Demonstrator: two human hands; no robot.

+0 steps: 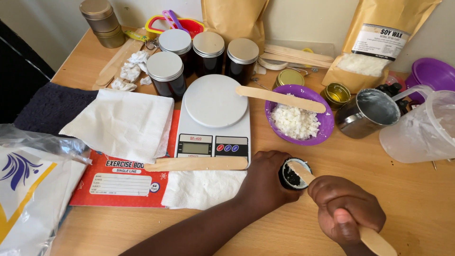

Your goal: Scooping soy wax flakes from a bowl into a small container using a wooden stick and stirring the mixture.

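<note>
A: Head view, biggest first: the wooden table [417,199] fills the frame, with a brown paper bag [379,40] of white flakes at the far right and a clear plastic jug [424,125] near it. What sits in the middle?

B: A white kitchen scale [214,118], with a red exercise book [124,176] and a folded white tissue [124,122] to its left. Right of the scale is a purple bowl [322,124] of white flakes, a flat wooden stick [280,98] resting across its rim, then a steel cup [367,114]. Four dark jars [167,76] with silver lids stand at the far side.

A: And the hands?

B: The left hand [263,182] is wrapped around a small dark jar [294,174], which is near the middle of the table, just in front of the purple bowl. The right hand [348,211] is clenched on a wooden spatula [374,239], whose tip is inside the jar's mouth (the rim shows white residue).

A: Anything smaller?

B: Another wooden stick [196,164] lies along the near edge of the scale.
</note>
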